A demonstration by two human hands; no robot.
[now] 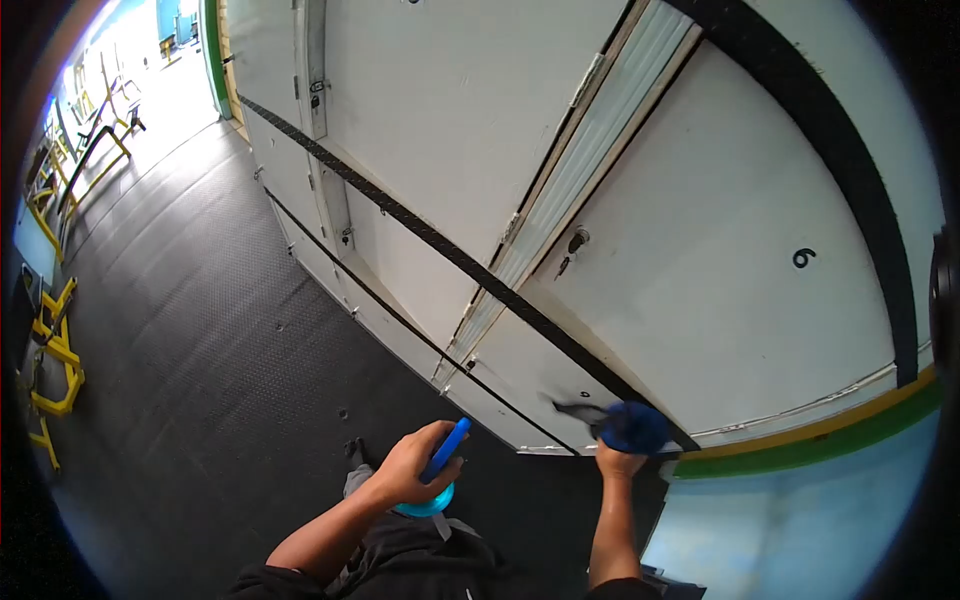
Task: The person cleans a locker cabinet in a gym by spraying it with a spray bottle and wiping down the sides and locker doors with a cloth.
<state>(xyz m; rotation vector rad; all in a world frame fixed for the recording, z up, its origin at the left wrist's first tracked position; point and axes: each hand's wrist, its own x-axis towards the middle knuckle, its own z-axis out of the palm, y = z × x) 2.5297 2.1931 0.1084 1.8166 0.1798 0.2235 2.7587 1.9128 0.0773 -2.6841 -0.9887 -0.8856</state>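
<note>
My left hand (418, 465) is closed round the neck of a spray bottle with a blue trigger head (446, 450) and a turquoise body (428, 502). My right hand (618, 460) grips a dark blue cloth (636, 428), held low in front of the white lockers. A dark, blurred strip sticks out to the left of the cloth. Above the cloth is a locker door (720, 240) marked 6, with a lock and hanging keys (572, 250) near its left edge. Whether the cloth touches a locker surface, I cannot tell.
Black strips (400, 215) run along the locker rows. Dark textured floor (200, 330) spreads to the left, with yellow-framed gym equipment (62, 365) at the far left. A green-edged wall (740, 510) stands at the lower right. A foot (355, 452) shows below.
</note>
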